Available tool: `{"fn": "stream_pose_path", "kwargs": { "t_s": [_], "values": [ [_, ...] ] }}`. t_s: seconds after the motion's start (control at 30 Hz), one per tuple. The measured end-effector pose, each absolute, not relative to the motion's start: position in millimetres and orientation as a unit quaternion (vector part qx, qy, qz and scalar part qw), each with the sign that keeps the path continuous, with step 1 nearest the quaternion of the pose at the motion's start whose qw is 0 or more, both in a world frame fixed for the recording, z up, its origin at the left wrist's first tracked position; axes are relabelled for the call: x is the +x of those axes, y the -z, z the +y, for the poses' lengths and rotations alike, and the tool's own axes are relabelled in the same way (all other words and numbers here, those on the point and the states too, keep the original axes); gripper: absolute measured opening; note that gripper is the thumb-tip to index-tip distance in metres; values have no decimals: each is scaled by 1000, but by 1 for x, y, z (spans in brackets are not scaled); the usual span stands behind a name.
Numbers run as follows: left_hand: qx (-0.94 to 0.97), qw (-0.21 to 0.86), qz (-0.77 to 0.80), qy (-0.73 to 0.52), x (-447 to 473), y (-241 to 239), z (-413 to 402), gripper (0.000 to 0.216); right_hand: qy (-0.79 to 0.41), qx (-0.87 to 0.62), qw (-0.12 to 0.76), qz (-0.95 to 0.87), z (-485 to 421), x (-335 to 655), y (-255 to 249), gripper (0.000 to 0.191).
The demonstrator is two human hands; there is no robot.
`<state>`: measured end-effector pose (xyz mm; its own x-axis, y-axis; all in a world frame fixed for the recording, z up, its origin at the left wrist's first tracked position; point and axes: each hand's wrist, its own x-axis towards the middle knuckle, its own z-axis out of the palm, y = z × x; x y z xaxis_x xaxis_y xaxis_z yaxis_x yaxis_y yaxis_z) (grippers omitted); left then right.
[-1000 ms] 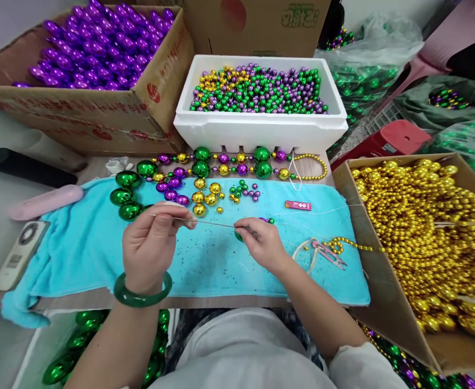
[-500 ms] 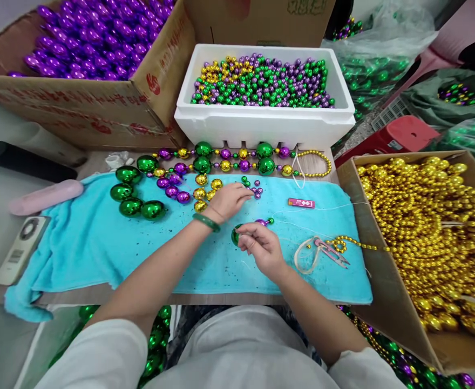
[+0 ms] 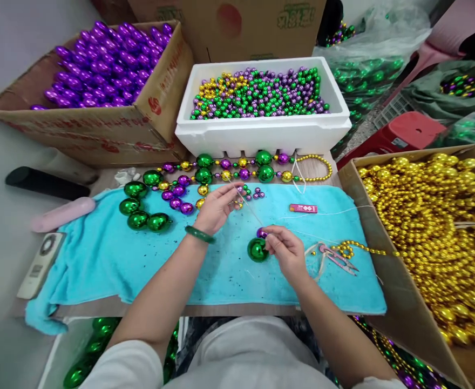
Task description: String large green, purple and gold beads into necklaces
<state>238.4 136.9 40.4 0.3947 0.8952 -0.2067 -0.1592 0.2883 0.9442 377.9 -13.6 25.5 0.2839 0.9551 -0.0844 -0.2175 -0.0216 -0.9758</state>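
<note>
A thin pale thread (image 3: pixel 250 209) is stretched between my two hands above the turquoise towel (image 3: pixel 140 281). My left hand (image 3: pixel 217 209), with a green bangle at the wrist, pinches the thread's upper part. At its lower end my right hand (image 3: pixel 288 249) closes its fingertips on a shiny purple bead (image 3: pixel 260 233). A large green bead (image 3: pixel 257 249) sits right below the purple one, against those fingers. Just beyond my left fingertips lie small green and purple beads (image 3: pixel 257 193). Several big gold beads are partly hidden behind my left hand.
A bead necklace (image 3: pixel 243 174) lies along the back, before a white foam box (image 3: pixel 262 132) of small beads. Pink thread snips (image 3: pixel 338 258) and a pink lighter (image 3: pixel 303 208) rest at right. Cardboard boxes hold purple beads (image 3: pixel 103 70) and gold bead strings (image 3: pixel 423 232).
My left hand has left the small beads, moved slightly left, and now holds the thread taut. My right hand has shifted right with the beads. The camera view has tilted a little.
</note>
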Motion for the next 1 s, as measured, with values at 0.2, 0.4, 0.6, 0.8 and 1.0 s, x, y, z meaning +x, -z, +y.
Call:
{"fn": "stream_pose_path", "kwargs": {
  "t_s": [0.2,0.4,0.6,0.8,1.0],
  "values": [
    [316,756,361,-445,200,-60,124,29,-459,-557,598,-349,-12,381,-19,16],
    [301,730,377,-484,192,-57,123,22,-450,-567,580,-373,-14,377,-21,16],
    [324,704,375,-508,190,-56,124,24,-461,-576,566,-368,-15,379,-25,16],
    [370,662,385,-525,186,-54,125,29,-458,-585,557,-370,-15,380,-26,18],
    [425,636,360,-534,186,-59,120,55,-459,-590,536,-392,-13,381,-26,18]
  ]
}}
